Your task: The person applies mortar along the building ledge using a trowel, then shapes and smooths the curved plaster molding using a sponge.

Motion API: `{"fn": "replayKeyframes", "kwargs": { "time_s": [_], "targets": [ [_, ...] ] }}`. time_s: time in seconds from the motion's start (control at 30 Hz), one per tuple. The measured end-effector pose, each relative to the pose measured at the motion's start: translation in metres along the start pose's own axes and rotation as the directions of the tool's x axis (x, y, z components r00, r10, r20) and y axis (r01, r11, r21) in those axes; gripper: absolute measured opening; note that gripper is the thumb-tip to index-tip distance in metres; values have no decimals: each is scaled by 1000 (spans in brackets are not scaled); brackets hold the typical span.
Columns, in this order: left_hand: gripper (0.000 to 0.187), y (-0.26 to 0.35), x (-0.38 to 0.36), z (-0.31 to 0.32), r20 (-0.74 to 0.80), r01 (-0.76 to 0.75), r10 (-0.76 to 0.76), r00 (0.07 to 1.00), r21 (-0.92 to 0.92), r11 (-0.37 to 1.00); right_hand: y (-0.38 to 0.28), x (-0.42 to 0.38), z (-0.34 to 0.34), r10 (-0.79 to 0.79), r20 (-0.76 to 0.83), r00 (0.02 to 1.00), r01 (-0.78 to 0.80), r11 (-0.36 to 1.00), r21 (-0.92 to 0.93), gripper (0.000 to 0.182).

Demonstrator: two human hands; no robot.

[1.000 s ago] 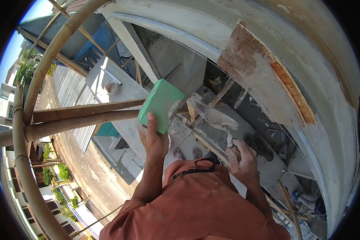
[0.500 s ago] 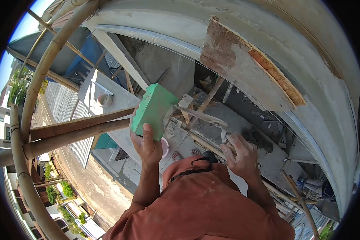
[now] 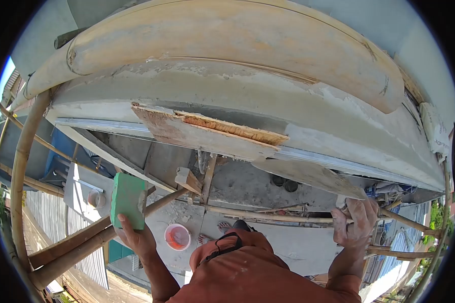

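My left hand (image 3: 135,235) grips a green block (image 3: 128,201), thumb flat on its near face, at the lower left. Grey-white smears mark the block's right side. On the right, my right hand (image 3: 356,221) is closed round the handle of a trowel (image 3: 308,175). Its long, grey-coated blade points left, and overlaps the lower edge of the plastered beam (image 3: 338,129) in this view. To the left of the blade, a rough plywood board (image 3: 202,132) with a splintered edge lies against the beam.
A pink-rimmed bucket (image 3: 177,237) stands below, left of my feet. Bamboo poles (image 3: 25,151) rise on the left, and one pole (image 3: 268,217) crosses below the beam. A big rounded, plaster-stained form (image 3: 237,38) runs across the top. A small tub (image 3: 96,199) sits on a board at left.
My view has swung toward the beam. My hands have spread apart: the block is now farther left and the trowel farther right, its blade up by the beam's edge, away from the block.
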State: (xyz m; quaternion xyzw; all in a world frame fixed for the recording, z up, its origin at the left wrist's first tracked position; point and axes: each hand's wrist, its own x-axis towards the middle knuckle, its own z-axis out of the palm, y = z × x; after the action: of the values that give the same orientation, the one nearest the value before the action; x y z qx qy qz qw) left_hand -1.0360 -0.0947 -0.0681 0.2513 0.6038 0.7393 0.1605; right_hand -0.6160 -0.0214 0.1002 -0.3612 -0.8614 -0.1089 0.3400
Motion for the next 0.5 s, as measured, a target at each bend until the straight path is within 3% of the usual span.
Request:
{"fn": "replayKeyframes", "kwargs": {
  "time_s": [0.07,0.17,0.33,0.5],
  "targets": [
    [55,3,6,10,9,13,-12,1000,-47,999,3,1,-19,4,-38,999,-14,960,-278,38],
    [54,-7,14,17,-13,42,-44,999,-95,995,1,12,-30,130,56,990,-100,922,-374,39],
    [52,-34,26,15,78,155,-138,987,-294,943,-5,28,-41,212,159,964,-125,893,-433,40],
    [53,-33,29,20,111,170,-142,984,-315,934,-6,37,-49,199,195,960,-86,879,-469,38]
  ]
}}
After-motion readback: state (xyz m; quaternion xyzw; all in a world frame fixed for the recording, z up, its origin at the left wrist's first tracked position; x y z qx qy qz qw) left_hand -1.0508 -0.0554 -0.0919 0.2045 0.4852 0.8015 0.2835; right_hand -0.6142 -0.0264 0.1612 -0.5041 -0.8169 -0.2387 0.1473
